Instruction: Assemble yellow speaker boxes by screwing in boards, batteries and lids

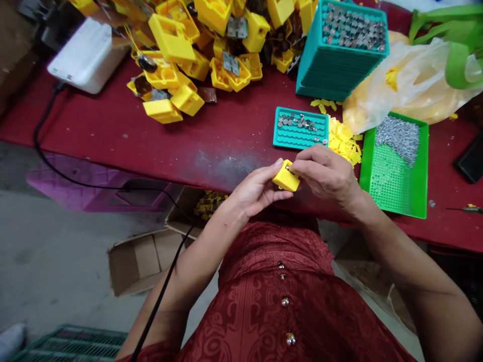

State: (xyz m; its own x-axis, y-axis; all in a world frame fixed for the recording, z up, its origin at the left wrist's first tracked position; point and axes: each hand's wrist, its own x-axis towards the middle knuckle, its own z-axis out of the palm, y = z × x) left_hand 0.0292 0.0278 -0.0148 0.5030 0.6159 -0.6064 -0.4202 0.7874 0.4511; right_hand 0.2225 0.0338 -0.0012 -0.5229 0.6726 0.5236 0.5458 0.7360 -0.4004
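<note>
One yellow casing is pinched by the left hand; at its three o'clock, the right hand, grip pressed together, hides its fingertips' contact.

Yellow casing, teal tray, green basket, dark-red table

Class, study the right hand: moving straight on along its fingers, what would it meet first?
The yellow case in the left hand; the right hand looks to be right at its edge, though depth leaves contact unclear.
</note>
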